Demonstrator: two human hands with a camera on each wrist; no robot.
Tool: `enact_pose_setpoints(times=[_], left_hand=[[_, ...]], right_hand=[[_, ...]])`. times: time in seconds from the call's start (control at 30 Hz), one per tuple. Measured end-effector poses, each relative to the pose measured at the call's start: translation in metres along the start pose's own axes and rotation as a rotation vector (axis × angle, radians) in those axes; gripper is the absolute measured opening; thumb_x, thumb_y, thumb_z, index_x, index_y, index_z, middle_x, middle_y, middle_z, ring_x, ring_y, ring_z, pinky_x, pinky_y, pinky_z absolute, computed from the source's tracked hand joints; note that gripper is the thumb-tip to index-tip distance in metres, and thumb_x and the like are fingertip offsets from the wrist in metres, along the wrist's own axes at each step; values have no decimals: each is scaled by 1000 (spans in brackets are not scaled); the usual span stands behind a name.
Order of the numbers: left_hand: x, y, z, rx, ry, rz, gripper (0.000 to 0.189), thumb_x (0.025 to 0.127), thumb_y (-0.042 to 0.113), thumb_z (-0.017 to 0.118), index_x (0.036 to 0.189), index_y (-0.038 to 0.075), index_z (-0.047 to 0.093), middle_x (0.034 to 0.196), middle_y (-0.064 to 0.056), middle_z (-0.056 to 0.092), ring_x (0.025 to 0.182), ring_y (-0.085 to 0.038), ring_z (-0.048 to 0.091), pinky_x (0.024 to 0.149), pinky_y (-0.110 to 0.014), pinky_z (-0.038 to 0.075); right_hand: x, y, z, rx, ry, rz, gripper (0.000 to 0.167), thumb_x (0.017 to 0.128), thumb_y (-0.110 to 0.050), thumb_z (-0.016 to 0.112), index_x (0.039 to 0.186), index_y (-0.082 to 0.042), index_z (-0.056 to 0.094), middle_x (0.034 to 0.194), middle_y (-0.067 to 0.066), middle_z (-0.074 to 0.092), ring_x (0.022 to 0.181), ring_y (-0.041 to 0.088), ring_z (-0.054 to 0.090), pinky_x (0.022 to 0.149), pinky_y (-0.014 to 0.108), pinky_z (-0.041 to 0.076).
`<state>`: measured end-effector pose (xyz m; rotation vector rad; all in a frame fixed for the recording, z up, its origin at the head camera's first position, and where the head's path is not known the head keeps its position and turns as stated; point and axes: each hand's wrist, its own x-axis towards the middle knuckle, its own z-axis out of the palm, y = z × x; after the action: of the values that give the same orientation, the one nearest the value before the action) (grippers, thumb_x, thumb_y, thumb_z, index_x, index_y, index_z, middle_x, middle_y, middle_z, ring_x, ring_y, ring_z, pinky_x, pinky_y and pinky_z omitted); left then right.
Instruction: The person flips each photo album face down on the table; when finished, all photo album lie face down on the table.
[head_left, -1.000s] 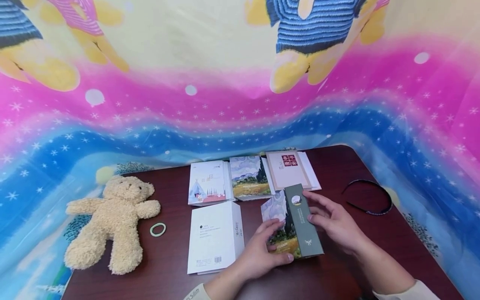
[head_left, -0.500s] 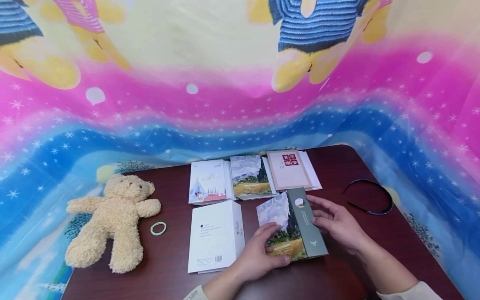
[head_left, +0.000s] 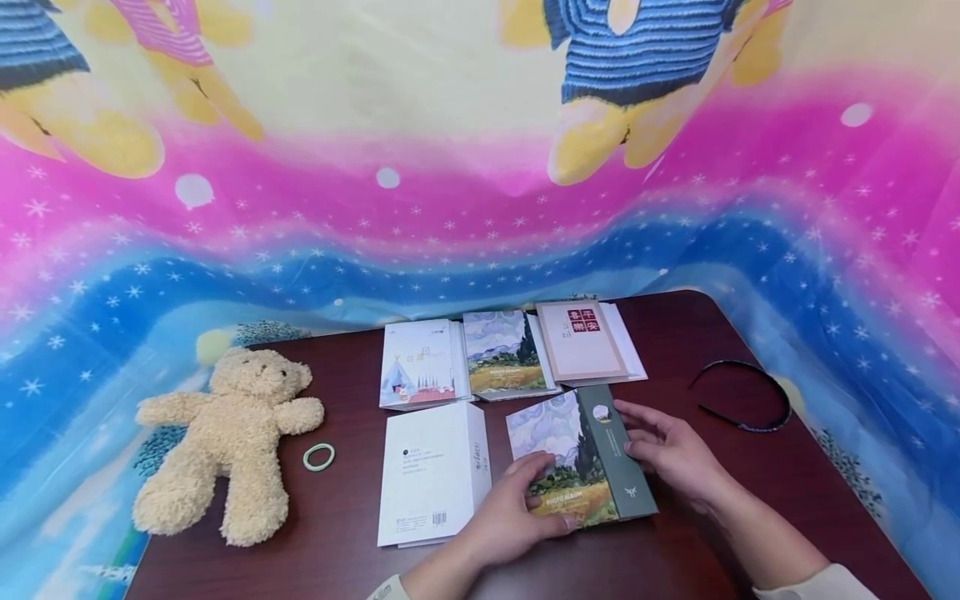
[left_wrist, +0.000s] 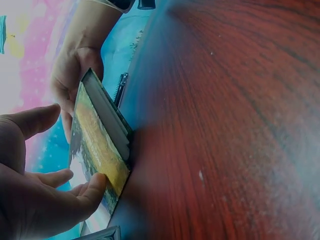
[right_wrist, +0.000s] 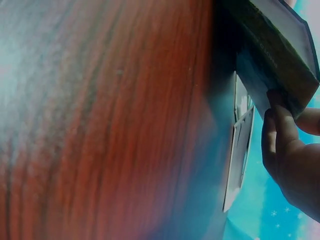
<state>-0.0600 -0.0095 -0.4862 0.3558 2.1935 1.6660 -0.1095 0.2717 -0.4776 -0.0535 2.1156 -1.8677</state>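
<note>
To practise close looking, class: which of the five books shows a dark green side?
The landscape album between left hand and right hand; the matching landscape book behind shows no such side, the other three are pale.

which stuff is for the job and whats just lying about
Likely in the job: photo album, held by right hand, touched by left hand; perhaps tent book, landscape book, red-squares book, white book.
Likely lying about: teddy bear, green ring, black headband.

Tilted, green-spined photo album [head_left: 587, 468]
</note>
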Motion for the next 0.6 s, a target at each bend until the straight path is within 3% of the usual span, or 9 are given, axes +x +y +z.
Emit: enact_pose_setpoints(times=[0.3, 0.6], left_hand=[[-1, 0, -4, 19, 15, -11, 77, 79, 23, 89, 146, 6, 56, 153, -11, 48, 134, -31, 52, 100, -32, 53], [-4, 3, -8, 65, 4, -27, 77, 80, 25, 87, 148, 6, 54, 152, -11, 49, 135, -31, 51, 103, -37, 52]], right_hand=[[7, 7, 6, -24, 31, 35, 63, 94, 6, 62, 154, 4, 43, 141, 32, 51, 104, 16, 67, 80, 34, 61], [10, 12, 7, -193, 17, 4, 60, 93, 3, 66, 151, 5, 48, 131, 26, 59, 107, 27, 66, 80, 29, 59]])
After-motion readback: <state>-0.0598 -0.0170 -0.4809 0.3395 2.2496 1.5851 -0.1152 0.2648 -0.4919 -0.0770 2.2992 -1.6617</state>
